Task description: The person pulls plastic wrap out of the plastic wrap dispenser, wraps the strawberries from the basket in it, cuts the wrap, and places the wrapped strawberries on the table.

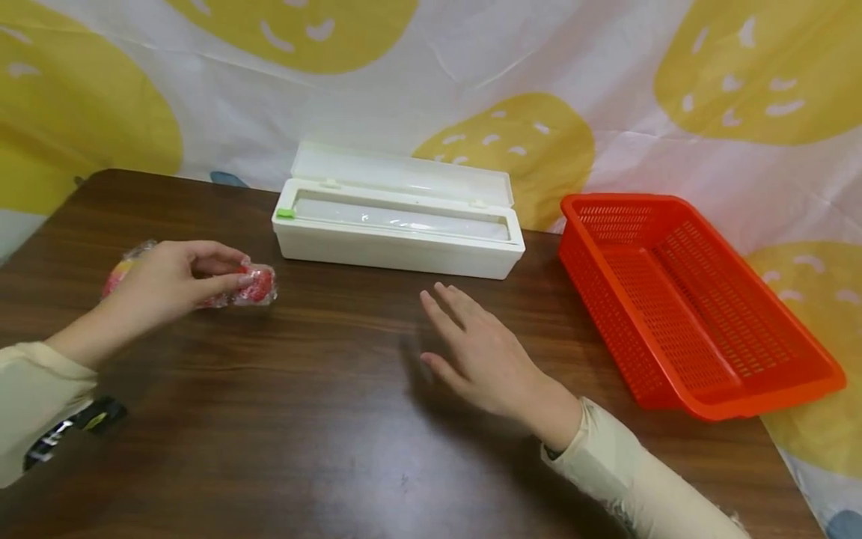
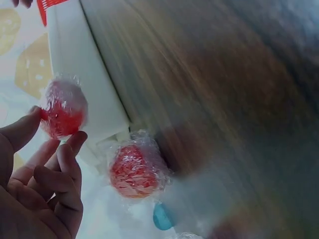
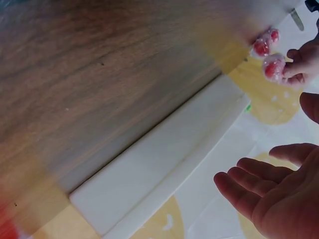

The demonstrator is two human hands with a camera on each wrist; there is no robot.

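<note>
My left hand pinches a small round red item wrapped in clear film between thumb and fingertips, above the left part of the table. In the left wrist view a second film-wrapped red item lies close by. Partly behind the left hand, a wrapped red-and-yellow item shows in the head view. What is inside the film cannot be told exactly. My right hand hovers over the middle of the table, fingers extended and holding nothing. Beyond both hands stands a white cling film box with its lid raised.
A red plastic basket stands at the table's right side. The brown table ends at a patterned cloth behind the box. A black strap-like object shows beneath the left sleeve.
</note>
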